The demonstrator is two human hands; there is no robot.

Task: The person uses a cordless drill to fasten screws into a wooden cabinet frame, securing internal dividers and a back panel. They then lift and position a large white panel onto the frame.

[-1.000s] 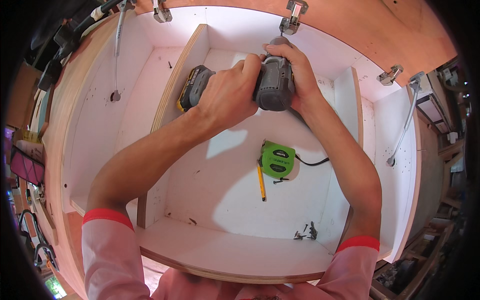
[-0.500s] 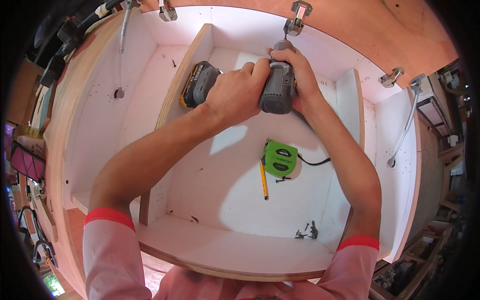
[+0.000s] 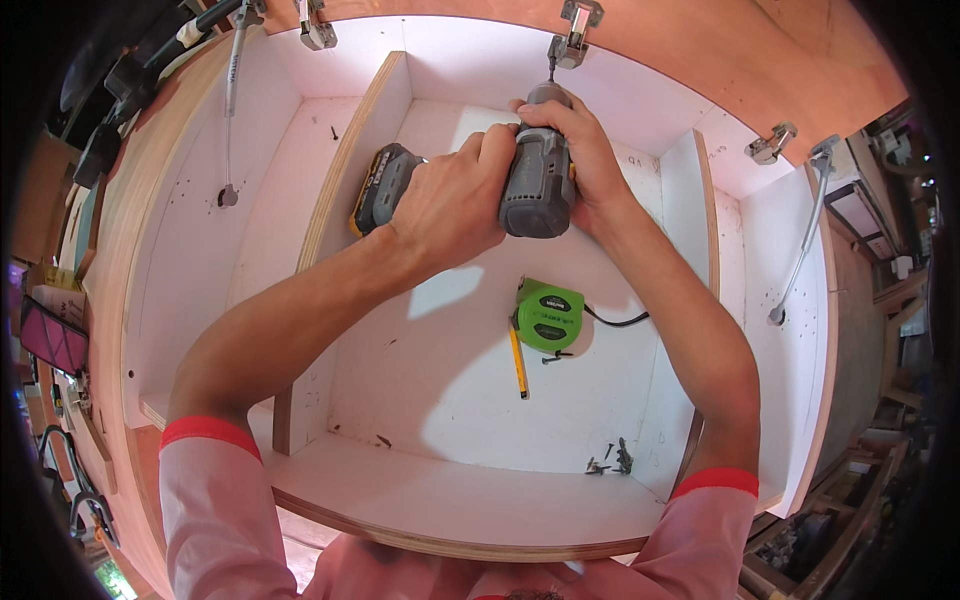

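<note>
Your left hand point(image 3: 455, 205) has its fingers wrapped tight around the handle of the cordless drill point(image 3: 535, 175), and your right hand point(image 3: 575, 150) has its fingers pressed over the back of the grey body, so both hands close on the same tool. The drill is between your palms, inside the white cabinet point(image 3: 440, 380), with its bit pointing away from your fingertips to the metal hinge point(image 3: 568, 45) on the far wall.

I think you are driving a screw into this hinge. Keep the bit in one straight line with the screw, and push from the right palm directly behind the body, not from the side. Begin with a slow trigger, because the bit can slip out and scratch the white panel. Hold the left wrist stiff against the twist.

Below your wrists, well apart from the fingers, lie the green tape measure point(image 3: 548, 315), the yellow pencil point(image 3: 517, 358) and some loose screws point(image 3: 610, 460).
</note>
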